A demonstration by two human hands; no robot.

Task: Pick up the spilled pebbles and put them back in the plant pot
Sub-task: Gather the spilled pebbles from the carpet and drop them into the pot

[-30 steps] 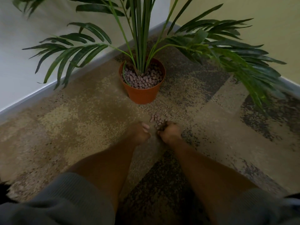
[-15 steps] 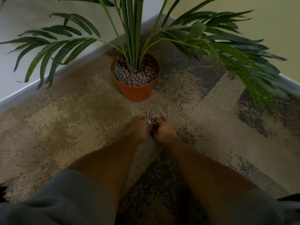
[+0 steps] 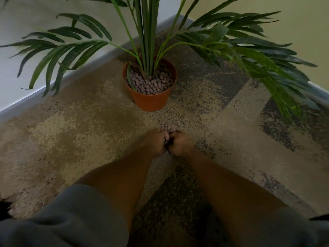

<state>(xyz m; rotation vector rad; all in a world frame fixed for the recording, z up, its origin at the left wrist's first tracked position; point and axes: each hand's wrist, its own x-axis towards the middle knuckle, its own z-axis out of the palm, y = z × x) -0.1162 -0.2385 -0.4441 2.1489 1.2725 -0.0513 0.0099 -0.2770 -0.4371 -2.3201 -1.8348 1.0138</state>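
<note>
An orange plant pot (image 3: 151,102) stands on the carpet in the room's corner, filled with pinkish-grey pebbles around a palm's stems. A small heap of spilled pebbles (image 3: 166,126) lies on the carpet just in front of the pot. My left hand (image 3: 154,141) and my right hand (image 3: 179,144) are pressed together over the heap's near side, cupped around pebbles that show in the gap between them. The rest of the heap pokes out beyond my fingertips.
Long green palm fronds (image 3: 258,56) spread out low over the carpet to the left and right of the pot. White skirting (image 3: 53,88) and walls close in the corner behind it. Mottled beige and dark carpet (image 3: 89,132) surrounds my hands.
My two hands have come together from a small gap apart, scooping the spilled pebbles between them. The view has shifted slightly.
</note>
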